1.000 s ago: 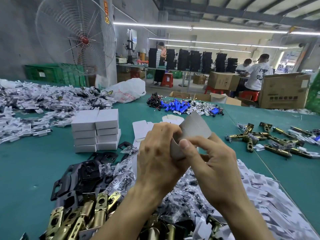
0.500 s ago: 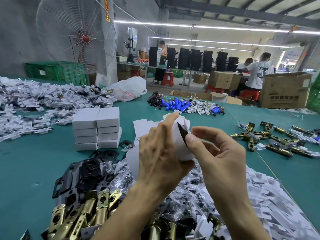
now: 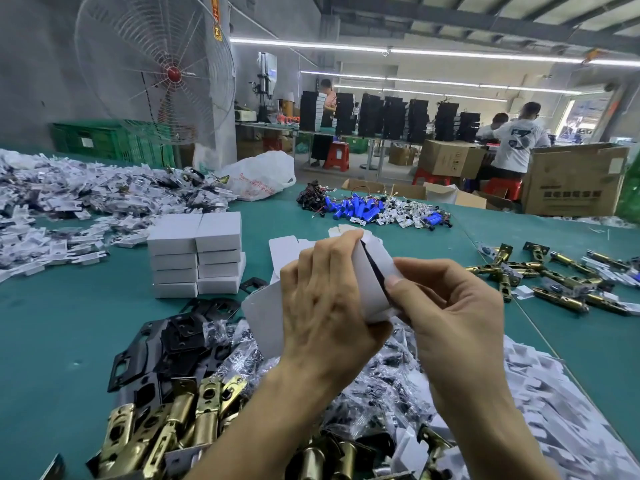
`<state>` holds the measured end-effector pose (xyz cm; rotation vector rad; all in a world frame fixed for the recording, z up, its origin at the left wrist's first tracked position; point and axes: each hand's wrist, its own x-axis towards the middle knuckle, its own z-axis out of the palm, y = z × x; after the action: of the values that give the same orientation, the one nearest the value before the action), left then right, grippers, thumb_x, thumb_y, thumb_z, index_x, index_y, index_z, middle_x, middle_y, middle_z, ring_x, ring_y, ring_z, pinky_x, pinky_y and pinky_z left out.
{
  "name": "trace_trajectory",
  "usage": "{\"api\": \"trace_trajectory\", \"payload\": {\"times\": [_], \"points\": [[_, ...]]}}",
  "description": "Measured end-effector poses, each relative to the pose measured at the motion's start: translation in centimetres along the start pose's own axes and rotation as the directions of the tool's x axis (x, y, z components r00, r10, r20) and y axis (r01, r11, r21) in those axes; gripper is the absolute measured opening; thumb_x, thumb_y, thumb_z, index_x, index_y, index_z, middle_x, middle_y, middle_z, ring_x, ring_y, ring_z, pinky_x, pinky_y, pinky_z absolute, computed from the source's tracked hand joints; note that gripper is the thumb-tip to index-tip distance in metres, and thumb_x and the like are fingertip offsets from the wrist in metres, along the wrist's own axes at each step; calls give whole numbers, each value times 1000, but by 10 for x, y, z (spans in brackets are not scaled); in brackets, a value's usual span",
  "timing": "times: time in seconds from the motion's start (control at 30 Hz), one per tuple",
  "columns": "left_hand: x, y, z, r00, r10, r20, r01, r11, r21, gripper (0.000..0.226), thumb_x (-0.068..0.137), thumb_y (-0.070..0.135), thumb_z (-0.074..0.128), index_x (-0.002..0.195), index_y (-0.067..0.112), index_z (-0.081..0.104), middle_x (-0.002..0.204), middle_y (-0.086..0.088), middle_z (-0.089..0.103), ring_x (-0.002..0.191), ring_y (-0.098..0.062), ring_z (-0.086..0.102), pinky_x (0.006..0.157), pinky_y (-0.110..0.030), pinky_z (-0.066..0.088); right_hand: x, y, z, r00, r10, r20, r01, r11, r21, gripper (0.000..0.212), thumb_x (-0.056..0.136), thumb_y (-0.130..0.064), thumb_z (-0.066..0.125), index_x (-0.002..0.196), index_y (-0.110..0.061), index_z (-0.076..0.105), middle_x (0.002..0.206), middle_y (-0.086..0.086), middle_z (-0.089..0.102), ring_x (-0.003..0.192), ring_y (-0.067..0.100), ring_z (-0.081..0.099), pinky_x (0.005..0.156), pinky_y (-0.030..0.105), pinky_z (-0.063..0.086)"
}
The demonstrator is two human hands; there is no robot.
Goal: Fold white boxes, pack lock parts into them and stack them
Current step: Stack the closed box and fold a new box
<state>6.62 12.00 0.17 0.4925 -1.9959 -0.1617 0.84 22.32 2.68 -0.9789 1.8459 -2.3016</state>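
Between left hand (image 3: 322, 313) and right hand (image 3: 453, 306), white box (image 3: 372, 292) (fingers (image 3: 330, 254) around)

Matt white card box (image 3: 372, 278), shiny brass latches (image 3: 180, 420) (glossy metal), matt black plates (image 3: 180, 341), crinkly clear plastic bags (image 3: 381, 386), green cloth table (image 3: 52, 334).

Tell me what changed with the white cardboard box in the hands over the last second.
The white cardboard box blank went from nearly flat, one flap raised to the right, to a curled sleeve with a dark slit showing. The right hand moved its thumb onto the edge beside that slit. The left hand kept gripping the left side. The stack of folded white boxes and the brass latches stayed put.
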Motion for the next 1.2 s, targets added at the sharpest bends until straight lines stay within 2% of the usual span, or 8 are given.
{"api": "trace_trajectory", "payload": {"times": [0.13, 0.3, 0.4, 0.5, 0.6, 0.8, 1.03, 1.2], "points": [[-1, 1, 1, 1000, 17, 20, -17, 1000, 26, 84, 59, 34, 80, 133, 13, 46, 121, -4, 60, 107, -26, 55, 85, -35, 35, -1, -1, 0, 997, -63, -33, 59, 992, -115, 21, 77, -2, 77, 77, -22, 75, 78, -5, 76, 78, 14, 73, 78, 41, 59], [-2, 1, 2, 999, 40, -5, -39, 998, 46, 73, 66, 32, 75, 131, 10, 50, 120, -6, 60, 107, -28, 55, 86, -38, 37, -4, -6, 2, 989, -144, 26, 146, 973, -179, 28, 79, 2, 72, 81, -26, 77, 79, -13, 76, 79, 2, 71, 69, 11, 52], [-2, 2, 1, 1000, -18, 6, 17, 1000, 12, 70, 70, 34, 69, 133, 10, 49, 120, -5, 58, 107, -26, 52, 84, -39, 39, -5, -10, 5, 986, -121, 119, 134, 985, -112, 27, 84, 2, 71, 85, -25, 75, 89, -8, 76, 84, -4, 69, 69, 5, 48], [0, 3, -2, 994, -111, 14, 111, 989, -93, 72, 74, 45, 55, 136, 12, 41, 121, -3, 56, 106, -21, 47, 81, -38, 38, -4, -12, 5, 955, -98, 279, 109, 994, -23, 22, 84, -9, 69, 95, -27, 73, 106, -6, 68, 97, -5, 65, 78, 6, 47], [1, 4, -3, 990, -143, 2, 141, 974, -179, 74, 73, 50, 51, 137, 16, 37, 122, -1, 55, 106, -17, 46, 82, -40, 42, 0, -9, -1, 915, -119, 385, 132, 991, -6, 29, 86, -9, 71, 107, -29, 71, 105, -9, 63, 104, 2, 63, 89, 14, 46], [2, 5, -6, 992, -120, 28, 124, 957, -262, 80, 72, 46, 51, 142, 11, 34, 124, -3, 49, 110, -17, 43, 88, -47, 48, -1, -7, -4, 907, -336, 254, 336, 941, 46, 21, 69, -17, 80, 89, -22, 75, 91, -1, 74, 92, 16, 72, 86, 24, 56], [0, 4, -6, 996, -93, 7, 92, 967, -236, 80, 73, 36, 65, 144, 9, 37, 126, -7, 52, 108, -22, 46, 84, -46, 46, 0, 6, -2, 853, -447, 269, 487, 867, -104, 14, 76, -30, 80, 89, -29, 76, 100, -5, 70, 97, 18, 69, 82, 43, 58], [2, 5, -10, 996, -81, -43, 69, 972, -226, 61, 71, 36, 60, 127, 31, 35, 120, 0, 53, 102, -18, 45, 78, -42, 44, -3, 4, 0, 875, -364, 320, 421, 898, -130, 20, 79, -36, 73, 99, -34, 76, 113, -12, 66, 111, 13, 65, 82, 29, 57]]}}
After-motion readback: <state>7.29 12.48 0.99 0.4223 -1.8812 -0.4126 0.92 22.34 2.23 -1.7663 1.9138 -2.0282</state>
